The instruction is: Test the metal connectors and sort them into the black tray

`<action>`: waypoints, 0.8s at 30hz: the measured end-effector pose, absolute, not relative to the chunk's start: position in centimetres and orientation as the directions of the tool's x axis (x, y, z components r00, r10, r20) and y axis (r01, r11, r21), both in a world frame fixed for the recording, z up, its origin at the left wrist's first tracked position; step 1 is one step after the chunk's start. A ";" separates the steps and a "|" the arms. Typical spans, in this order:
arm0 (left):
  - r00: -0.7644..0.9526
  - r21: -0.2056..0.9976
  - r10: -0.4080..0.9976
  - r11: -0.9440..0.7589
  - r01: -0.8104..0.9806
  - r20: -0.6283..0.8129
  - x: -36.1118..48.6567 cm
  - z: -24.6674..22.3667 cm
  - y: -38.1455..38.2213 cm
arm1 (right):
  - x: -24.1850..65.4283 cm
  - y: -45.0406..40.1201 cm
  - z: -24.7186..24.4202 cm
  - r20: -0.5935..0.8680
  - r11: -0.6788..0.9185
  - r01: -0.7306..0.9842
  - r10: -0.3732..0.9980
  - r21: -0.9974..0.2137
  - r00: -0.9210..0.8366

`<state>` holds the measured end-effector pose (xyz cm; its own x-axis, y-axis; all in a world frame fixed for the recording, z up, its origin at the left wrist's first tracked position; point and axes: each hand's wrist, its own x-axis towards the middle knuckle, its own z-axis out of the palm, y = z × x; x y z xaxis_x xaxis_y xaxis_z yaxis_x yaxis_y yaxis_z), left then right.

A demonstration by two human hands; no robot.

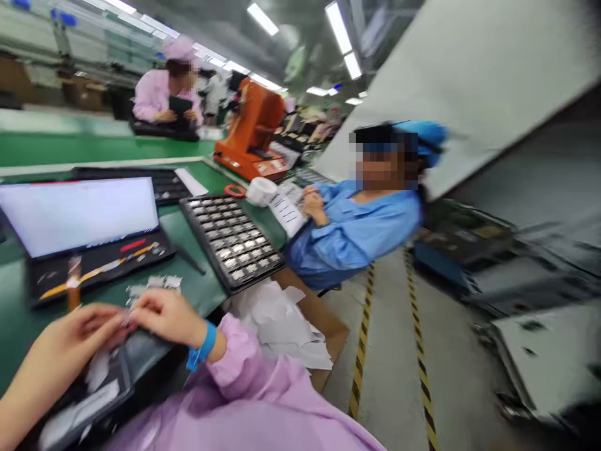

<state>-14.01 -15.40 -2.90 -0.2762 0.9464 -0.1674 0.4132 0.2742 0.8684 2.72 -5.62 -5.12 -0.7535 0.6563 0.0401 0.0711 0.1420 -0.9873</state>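
Note:
My left hand (89, 332) and my right hand (169, 316) meet at the table's near edge, fingers pinched together. Between the fingertips there seems to be something tiny; blur and the fingers hide what it is. A blue band (201, 346) circles my right wrist. Just beyond my right hand lie several small silvery parts (165, 283) on the green table. Under my hands is a dark tray (126, 374) with whitish pieces in it, partly covered by my left arm. An open device with a lit white screen (84, 213) stands beyond my left hand, an orange strip (101, 270) across its base.
A black compartment tray (257, 277) of silvery parts lies to the right, near a white tape roll (261, 191) and an orange machine (258, 131). Crumpled white paper (282, 319) fills a cardboard box (331, 322). A co-worker in blue (370, 232) sits right; another in pink (154, 94) sits farther back.

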 end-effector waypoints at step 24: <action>-0.324 0.660 0.906 0.420 0.623 -0.271 -15.6 0.0 -15.4 | 0.9 -4.9 -4.3 -0.085 0.018 0.141 0.718 -0.990 -0.690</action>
